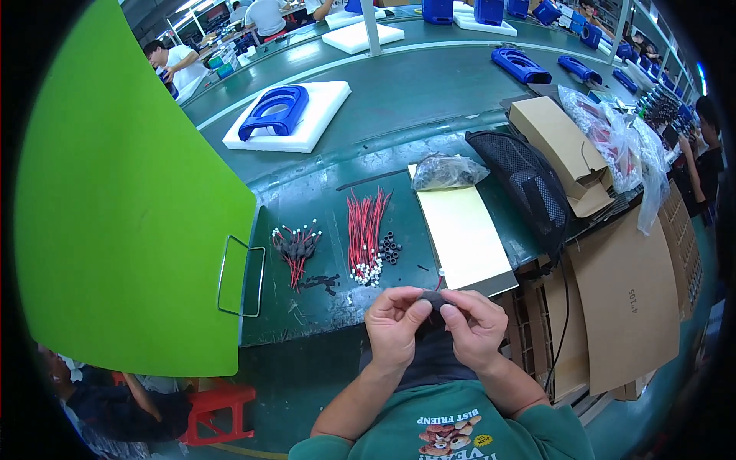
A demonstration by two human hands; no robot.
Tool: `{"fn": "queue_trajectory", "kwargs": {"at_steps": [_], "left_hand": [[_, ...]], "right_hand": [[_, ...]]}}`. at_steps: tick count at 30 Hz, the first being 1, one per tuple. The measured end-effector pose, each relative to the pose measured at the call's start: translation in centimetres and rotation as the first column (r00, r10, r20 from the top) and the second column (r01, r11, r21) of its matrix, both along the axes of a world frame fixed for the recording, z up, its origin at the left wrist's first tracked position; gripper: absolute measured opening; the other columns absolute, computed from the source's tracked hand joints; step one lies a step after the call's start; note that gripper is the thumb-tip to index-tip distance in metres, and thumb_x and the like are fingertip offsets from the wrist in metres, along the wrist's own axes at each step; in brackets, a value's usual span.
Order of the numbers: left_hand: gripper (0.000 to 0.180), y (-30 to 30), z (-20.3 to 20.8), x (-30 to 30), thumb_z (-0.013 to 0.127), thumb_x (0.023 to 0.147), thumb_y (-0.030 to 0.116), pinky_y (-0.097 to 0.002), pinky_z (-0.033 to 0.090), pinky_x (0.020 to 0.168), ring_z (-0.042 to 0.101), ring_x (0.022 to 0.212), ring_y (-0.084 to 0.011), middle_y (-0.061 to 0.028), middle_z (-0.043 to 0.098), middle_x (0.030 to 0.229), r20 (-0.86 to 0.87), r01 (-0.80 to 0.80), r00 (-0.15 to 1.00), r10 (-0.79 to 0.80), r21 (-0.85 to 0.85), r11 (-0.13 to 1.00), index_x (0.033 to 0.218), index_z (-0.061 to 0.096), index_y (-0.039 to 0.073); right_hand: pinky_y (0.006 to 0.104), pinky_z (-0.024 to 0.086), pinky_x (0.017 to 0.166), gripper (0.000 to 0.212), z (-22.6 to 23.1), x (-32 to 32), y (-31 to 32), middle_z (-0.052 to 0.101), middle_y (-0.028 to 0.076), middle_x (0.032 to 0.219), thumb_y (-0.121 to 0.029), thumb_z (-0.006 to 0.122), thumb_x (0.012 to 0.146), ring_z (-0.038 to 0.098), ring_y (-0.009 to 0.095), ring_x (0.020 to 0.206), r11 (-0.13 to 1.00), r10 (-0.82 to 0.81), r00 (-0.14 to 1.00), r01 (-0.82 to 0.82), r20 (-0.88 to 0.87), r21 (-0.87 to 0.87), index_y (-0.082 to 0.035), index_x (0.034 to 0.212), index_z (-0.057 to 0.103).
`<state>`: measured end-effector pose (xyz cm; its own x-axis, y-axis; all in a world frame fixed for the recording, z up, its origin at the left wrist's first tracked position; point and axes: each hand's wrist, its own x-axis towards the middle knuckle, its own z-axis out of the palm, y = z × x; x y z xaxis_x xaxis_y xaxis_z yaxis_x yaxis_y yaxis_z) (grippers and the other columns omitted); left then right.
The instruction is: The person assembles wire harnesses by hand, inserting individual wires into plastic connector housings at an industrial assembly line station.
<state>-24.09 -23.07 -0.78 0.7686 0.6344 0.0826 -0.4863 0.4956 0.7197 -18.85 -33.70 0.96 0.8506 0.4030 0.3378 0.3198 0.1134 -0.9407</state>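
Near the table's front edge, my left hand (395, 323) and my right hand (475, 326) meet, both closed on a small dark-grey wrapped piece (434, 299). Thumbs and fingertips pinch it from both sides. A short red wire with a white connector (441, 274) sticks up just beyond it. Much of the piece is hidden by the fingers. Ahead and to the left lies a bundle of red wires (368, 218) with white connectors, beside several small black rings (390, 249). Further left is a pile of red leads with dark wrapped bodies (297, 247). Dark strips (322, 284) lie near it.
A pale yellow sheet (468, 230) with a bagged item (448, 172) lies right, beside a black mesh pouch (525, 184) and cardboard box (560, 146). A green panel (138, 215) stands left. Behind, a blue housing (277, 111) rests on white foam (326, 115). Co-workers sit around.
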Motion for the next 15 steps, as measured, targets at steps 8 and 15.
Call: {"fn": "queue_trajectory", "kwargs": {"at_steps": [8, 15], "left_hand": [[0.014, 0.0, 0.3, 0.2, 0.06, 0.081, 0.001, -0.0167, 0.044, 0.064, 0.055, 0.073, -0.0063, -0.0034, 0.06, 0.082, -0.13, 0.019, 0.992, -0.003, 0.121, 0.992, 0.094, 0.056, -0.001], [0.009, -0.7, 0.0, 1.1, 0.053, 0.087, 0.007, -0.0156, 0.039, 0.056, 0.046, 0.064, -0.0028, 0.0016, 0.054, 0.076, -0.254, -0.044, 0.964, 0.079, 0.142, 0.989, 0.093, 0.055, 0.001]], "right_hand": [[0.0176, 0.042, 0.05, 0.022, -0.1, 0.1, 0.8, 0.062, 0.01, 0.083, 0.002, 0.061, 0.075, 0.054, 0.008, 0.059, 0.998, -0.02, 0.962, 0.033, 0.271, -0.045, 0.003, 0.097, 0.062], [0.0176, 0.042, 0.048, 0.035, 0.5, -0.6, 1.3, 0.058, 0.011, 0.092, 0.0, 0.063, 0.073, 0.053, 0.007, 0.058, 0.99, 0.003, 0.971, 0.031, 0.24, -0.134, 0.002, 0.106, 0.057]]}}
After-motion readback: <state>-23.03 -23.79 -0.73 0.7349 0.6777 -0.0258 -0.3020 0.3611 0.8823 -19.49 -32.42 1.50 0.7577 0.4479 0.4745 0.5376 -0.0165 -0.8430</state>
